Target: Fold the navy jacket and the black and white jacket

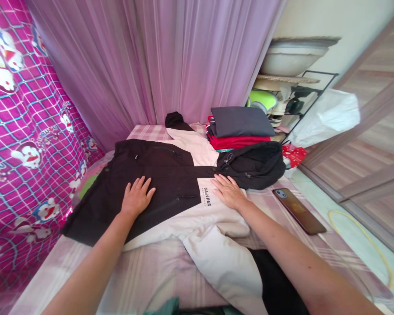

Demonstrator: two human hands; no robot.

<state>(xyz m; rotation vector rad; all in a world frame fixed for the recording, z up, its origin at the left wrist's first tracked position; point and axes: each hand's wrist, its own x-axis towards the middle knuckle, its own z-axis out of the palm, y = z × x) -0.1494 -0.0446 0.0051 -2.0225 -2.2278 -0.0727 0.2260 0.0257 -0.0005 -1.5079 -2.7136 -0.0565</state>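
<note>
A black and cream hooded jacket (170,175) lies spread front side up, its hem to the left and its black hood (261,164) to the right. My left hand (137,197) rests flat on the black lower body, fingers spread. On the cream chest, beside the printed lettering, lies my right hand (228,190), palm down with the fingers stretched out. One cream sleeve with a black end stretches toward me and passes partly under my right forearm. The other sleeve points away toward the curtain.
Behind the hood sits a stack of folded clothes (243,122), dark grey on top of red. A phone (298,211) with a cable lies at right on the checked bedsheet (151,271). Purple curtains (184,57) hang behind; a rack with a basin (295,57) stands at back right.
</note>
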